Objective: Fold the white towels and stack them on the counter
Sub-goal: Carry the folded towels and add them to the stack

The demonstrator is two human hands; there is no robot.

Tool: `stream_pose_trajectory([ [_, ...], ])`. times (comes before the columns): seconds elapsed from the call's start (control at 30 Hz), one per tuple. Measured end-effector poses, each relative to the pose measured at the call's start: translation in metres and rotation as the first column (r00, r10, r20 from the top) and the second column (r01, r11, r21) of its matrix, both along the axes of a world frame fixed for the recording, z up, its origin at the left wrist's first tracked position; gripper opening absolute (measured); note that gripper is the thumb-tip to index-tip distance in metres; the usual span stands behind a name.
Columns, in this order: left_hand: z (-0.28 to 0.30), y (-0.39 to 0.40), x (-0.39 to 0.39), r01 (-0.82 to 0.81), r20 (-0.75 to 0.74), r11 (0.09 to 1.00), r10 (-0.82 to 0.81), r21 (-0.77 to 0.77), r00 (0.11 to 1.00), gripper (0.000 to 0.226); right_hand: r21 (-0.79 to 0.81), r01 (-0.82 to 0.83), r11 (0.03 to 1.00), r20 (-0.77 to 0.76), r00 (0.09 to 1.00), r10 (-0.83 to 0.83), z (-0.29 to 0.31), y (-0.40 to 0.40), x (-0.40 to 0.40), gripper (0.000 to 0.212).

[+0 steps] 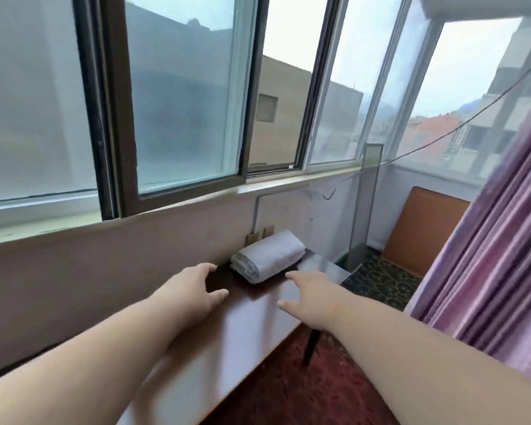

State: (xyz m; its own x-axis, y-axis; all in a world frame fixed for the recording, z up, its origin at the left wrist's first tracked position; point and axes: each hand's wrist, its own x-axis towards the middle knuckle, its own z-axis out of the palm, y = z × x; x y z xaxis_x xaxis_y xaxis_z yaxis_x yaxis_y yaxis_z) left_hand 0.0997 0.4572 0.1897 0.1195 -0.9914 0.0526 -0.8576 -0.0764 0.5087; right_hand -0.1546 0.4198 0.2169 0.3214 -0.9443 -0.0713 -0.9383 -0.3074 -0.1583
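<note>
A folded white towel stack [269, 256] lies at the far end of the dark wooden counter [227, 342], close to the wall. Both my arms stretch out over the counter toward it. My left hand [193, 289] hovers a little to the left of the towels, fingers spread and relaxed, holding nothing. My right hand [310, 294] is just in front of the towels on the right, fingers extended, empty too. Neither hand touches the towels.
A wall with a wide window sill [111, 210] runs along the counter's left side. A pink curtain [488, 256] hangs at the right. A glass panel [362, 207] and a brown board [420, 228] stand beyond the counter's end, over patterned carpet [380, 280].
</note>
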Motion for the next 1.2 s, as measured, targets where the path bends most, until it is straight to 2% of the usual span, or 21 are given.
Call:
stream_pose_trajectory([
  [0.1,-0.039,-0.012,-0.050,-0.035,-0.079,0.999,0.034,-0.011,0.996,0.075,-0.032,0.100,0.994,0.056,0.994,-0.098,-0.045,-0.009,-0.031,0.077],
  [0.27,-0.079,-0.055,-0.075,0.006,0.187,1.000,-0.012,0.030,0.982,0.081,0.010,0.163,0.987,0.052,0.985,-0.163,-0.103,-0.040,-0.065,0.080],
  [0.47,-0.106,-0.152,-0.092,0.058,0.268,0.998,-0.057,0.007,0.962,0.082,-0.035,0.162,0.986,0.013,0.987,-0.162,-0.121,-0.129,-0.086,0.081],
  [0.73,-0.141,-0.294,-0.097,0.130,0.482,0.979,-0.192,0.158,0.855,0.086,-0.018,0.152,0.988,-0.125,0.980,-0.153,-0.149,-0.260,-0.118,0.084],
  [0.9,-0.162,-0.349,-0.090,0.092,0.509,0.965,-0.210,0.247,0.835,0.092,0.057,0.207,0.977,-0.160,0.968,-0.195,-0.172,-0.328,-0.134,0.090],
  [1.1,-0.193,-0.391,-0.089,0.026,0.509,0.949,-0.191,0.314,0.839,0.094,0.112,0.077,0.991,-0.237,0.970,-0.048,-0.192,-0.419,-0.123,0.095],
  [1.2,-0.211,-0.420,-0.094,-0.036,0.511,0.939,-0.154,0.343,0.846,0.094,0.130,-0.060,0.990,-0.247,0.965,0.091,-0.203,-0.475,-0.111,0.097],
])
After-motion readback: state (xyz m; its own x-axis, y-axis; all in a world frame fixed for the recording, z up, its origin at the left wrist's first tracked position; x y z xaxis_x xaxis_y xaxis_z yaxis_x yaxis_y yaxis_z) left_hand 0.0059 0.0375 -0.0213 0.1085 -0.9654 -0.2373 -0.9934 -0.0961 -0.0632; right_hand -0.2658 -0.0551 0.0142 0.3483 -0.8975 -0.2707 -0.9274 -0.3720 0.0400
